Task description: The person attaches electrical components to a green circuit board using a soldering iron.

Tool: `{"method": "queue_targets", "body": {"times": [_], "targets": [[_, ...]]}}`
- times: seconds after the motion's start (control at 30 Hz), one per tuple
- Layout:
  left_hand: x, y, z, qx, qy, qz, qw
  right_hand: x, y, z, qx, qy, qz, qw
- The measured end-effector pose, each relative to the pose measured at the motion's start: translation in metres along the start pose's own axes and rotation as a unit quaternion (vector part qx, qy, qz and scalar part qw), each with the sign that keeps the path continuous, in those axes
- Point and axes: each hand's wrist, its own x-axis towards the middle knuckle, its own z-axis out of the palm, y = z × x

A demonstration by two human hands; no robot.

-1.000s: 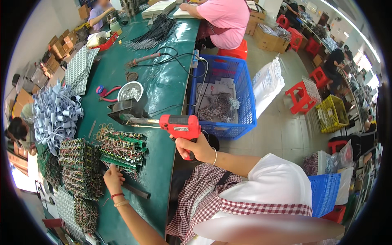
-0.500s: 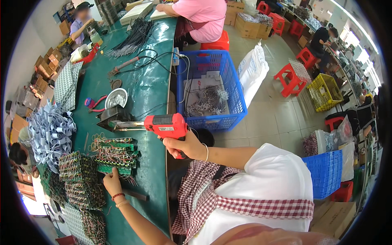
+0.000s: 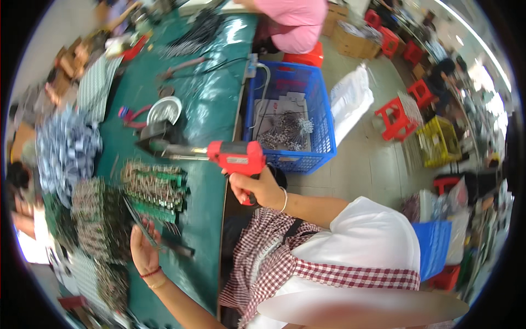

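My right hand (image 3: 256,188) grips the handle of a red glue gun (image 3: 233,157); its long metal nozzle points left over the green table (image 3: 211,118). My left hand (image 3: 142,247) holds a thin dark tool, perhaps tweezers (image 3: 137,220), raised next to rows of green circuit boards with wire coils (image 3: 156,189). More stacks of the same parts (image 3: 96,219) lie left of that hand. The picture is blurred by motion.
A blue plastic crate (image 3: 296,118) with small metal parts stands on the floor right of the table. A metal bowl (image 3: 163,109) and black cables lie further up. A person in pink (image 3: 293,22) sits at the far end. Red stools (image 3: 395,116) and a yellow crate (image 3: 438,143) stand at right.
My left hand has lifted off the boards and turned palm up with the thin tool. The glue gun stays in my right hand, held about the same. The view has shifted.
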Motion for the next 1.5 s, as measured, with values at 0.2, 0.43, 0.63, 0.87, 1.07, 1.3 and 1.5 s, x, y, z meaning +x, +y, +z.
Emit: {"method": "queue_targets", "body": {"times": [0.2,0.43,0.63,0.87,1.07,1.3,1.5], "targets": [[-0.067,-0.031,0.045,0.329,0.114,0.177,0.921,0.001,0.008,0.002,-0.023,0.037,-0.028,0.999],[-0.108,-0.037,0.019,0.214,0.159,0.146,0.953,0.023,0.011,0.039,-0.046,-0.097,-0.035,0.994],[-0.119,-0.044,0.016,0.19,0.149,0.144,0.96,0.019,0.014,0.058,-0.042,-0.137,-0.034,0.989],[-0.119,-0.043,0.02,0.199,0.143,0.145,0.959,0.018,0.017,0.049,-0.057,-0.128,-0.036,0.989],[-0.121,-0.044,0.02,0.22,0.139,0.137,0.956,0.019,0.017,0.054,-0.056,-0.131,-0.03,0.989],[-0.156,0.016,0.001,0.453,0.055,0.087,0.885,0.022,0.015,0.053,-0.043,-0.147,-0.03,0.988],[-0.112,0.027,-0.009,0.761,-0.082,0.147,0.626,0.021,0.015,0.055,-0.056,-0.134,-0.033,0.989]]}}
